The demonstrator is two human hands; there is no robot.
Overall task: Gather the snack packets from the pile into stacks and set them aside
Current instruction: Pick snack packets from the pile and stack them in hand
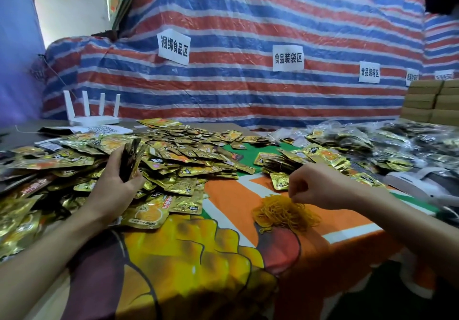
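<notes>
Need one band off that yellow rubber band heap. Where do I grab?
On the rubber band heap, pinch a stray loop at its top right edge, from above, where the right hand pinches. The bands lie tangled, so loose outer loops probably pull free easiest.

Left hand [116, 180], right hand [310, 188]: two; router [94, 120] one (four antennas [85, 105]).

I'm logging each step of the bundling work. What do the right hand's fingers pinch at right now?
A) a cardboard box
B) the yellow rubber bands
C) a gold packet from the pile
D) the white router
B: the right hand pinches at the yellow rubber bands heaped on the cloth, while the left hand grips a stack of packets.
</notes>
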